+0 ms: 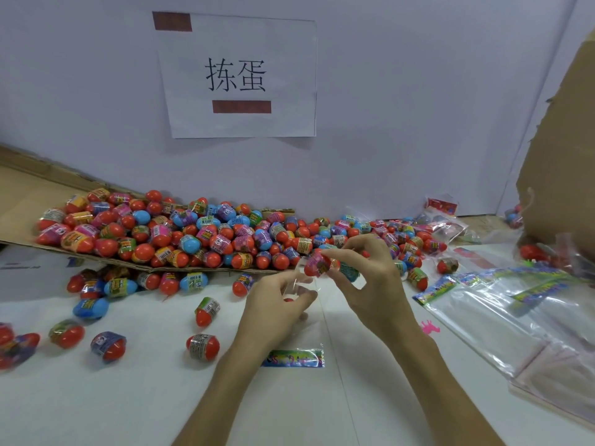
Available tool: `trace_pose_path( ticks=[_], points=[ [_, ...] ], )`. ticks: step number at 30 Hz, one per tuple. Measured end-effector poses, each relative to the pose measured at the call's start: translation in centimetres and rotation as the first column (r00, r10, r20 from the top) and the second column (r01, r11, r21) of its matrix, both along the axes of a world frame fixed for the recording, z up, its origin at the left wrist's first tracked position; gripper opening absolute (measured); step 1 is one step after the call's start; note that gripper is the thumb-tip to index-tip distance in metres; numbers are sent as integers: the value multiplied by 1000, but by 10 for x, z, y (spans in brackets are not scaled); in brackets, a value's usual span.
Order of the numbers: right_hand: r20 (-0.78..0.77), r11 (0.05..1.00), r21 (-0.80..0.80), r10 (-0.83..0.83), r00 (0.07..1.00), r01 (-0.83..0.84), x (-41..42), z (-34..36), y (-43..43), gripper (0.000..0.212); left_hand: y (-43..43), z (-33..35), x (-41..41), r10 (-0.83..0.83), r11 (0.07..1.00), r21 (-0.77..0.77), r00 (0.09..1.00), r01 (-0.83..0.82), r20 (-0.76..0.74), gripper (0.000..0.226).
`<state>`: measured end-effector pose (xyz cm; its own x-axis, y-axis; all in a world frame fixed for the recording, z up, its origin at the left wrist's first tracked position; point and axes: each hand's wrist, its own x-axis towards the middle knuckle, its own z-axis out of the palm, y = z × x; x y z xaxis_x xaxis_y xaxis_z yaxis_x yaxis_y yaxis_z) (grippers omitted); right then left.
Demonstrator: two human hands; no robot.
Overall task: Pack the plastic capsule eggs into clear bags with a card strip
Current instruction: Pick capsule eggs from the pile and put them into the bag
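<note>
Looking down from the head camera, we pinch a pink-wrapped red capsule egg between thumb and fingertips of our right hand, just above the mouth of the clear bag that our left hand grips by its film. The bag's card strip lies near us, below the left wrist. We judge this the filling step; next, the egg needs lowering straight into the held-open mouth.

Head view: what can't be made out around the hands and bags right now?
All in the head view:
- Clear bag contents: the left hand covers its mouth.
- Egg label in the right hand: blurred, partly behind fingers.
- Stack of bags: cut off by the right edge.
- Pile of eggs labels: too small to read.
</note>
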<state>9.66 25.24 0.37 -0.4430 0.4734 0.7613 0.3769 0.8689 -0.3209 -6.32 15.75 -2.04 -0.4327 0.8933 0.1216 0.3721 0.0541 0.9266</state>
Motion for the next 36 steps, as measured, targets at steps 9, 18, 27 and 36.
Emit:
trace_pose_path(
  ticks=[9,18,27,36],
  points=[
    [99,998,-43,48,994,-44,-3,-5,0,31,-2,2,-3,-13,999,38,997,10,75,20],
    [188,984,-159,104,977,-74,-4,-10,4,45,-1,2,2,-58,998,31,996,56,63,29],
    [78,900,-407,204,976,-156,0,-2,1,27,-3,4,-2,-54,998,53,987,46,154,28],
    [-28,971,-230,66,997,-71,0,-1,0,30,-2,1,-2,-101,995,37,989,97,110,38]
  ],
)
